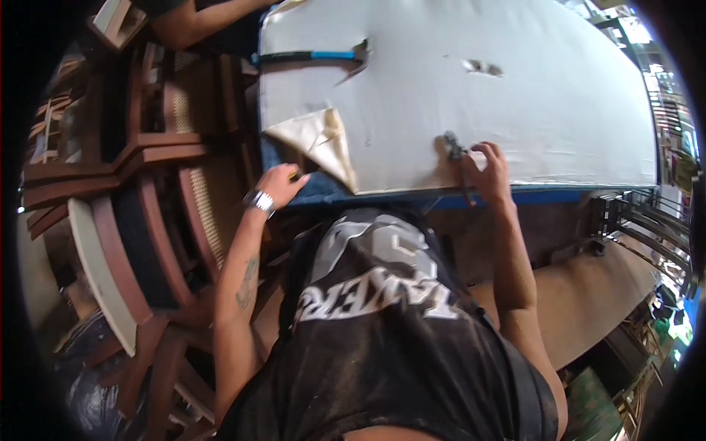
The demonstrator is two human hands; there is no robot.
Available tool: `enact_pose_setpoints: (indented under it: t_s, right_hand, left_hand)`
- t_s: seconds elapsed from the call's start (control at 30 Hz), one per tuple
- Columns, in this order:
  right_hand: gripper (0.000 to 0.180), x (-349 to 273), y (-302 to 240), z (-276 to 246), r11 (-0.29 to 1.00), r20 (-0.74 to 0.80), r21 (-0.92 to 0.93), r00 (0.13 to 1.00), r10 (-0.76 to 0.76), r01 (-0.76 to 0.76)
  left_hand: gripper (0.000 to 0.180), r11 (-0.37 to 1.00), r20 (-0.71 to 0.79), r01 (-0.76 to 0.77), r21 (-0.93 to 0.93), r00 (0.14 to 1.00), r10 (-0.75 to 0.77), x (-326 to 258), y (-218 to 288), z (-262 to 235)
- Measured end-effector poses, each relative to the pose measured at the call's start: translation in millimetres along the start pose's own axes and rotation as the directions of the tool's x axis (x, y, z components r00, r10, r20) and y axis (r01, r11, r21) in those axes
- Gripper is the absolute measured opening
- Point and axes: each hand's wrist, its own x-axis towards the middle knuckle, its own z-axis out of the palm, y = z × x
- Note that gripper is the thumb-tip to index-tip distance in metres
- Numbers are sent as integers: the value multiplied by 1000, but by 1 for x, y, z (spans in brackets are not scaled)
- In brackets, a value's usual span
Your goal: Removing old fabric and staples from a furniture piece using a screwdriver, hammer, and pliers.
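Two hands are lying along the lower edge of a white-covered panel, which is filling the upper middle and upper right of the frame. The left hand, left of centre with a metal watch at the wrist, is sitting at the panel's lower-left corner. Its fingers are bending close together around a small yellow-and-dark object, mostly hidden. Just above, a cloth flap is lying folded back, its slanting edge baring a blue layer.

Right of centre, the right hand is resting beside a pincer-like tool, whose reddish handle is overhanging the lower edge. The fingers are curving, with a gap between them and the thumb; whether they are touching the tool, I cannot tell. Broad white cloth is giving this hand room toward the panel's right edge.

A hammer is lying near the upper-left edge, its handle end meeting the border. Another person's arm is showing at the upper left. Wooden frames are crowding the left side, leaving the left forearm little room.
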Motion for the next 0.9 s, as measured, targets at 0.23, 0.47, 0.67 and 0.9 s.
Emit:
enact_pose_setpoints:
  t_s: [0.23,0.47,0.67,0.9]
  right_hand:
    - [35,122,-1,38,900,120,372,973,197,-228]
    - [37,208,-107,150,814,148,442,864,-481,378]
    - [51,240,-185,187,821,791,321,611,42,-472]
    - [53,250,-192,218,742,709,272,649,275,-612]
  left_hand:
    - [24,968,-198,112,-223,967,-158,-75,19,19]
    - [25,898,-283,-119,-423,959,-7,-107,120,-26]
    - [18,191,-768,-945,-265,326,551,-116,218,-116]
    - [50,-453,-891,-848,-273,46,451,-122,210,-118]
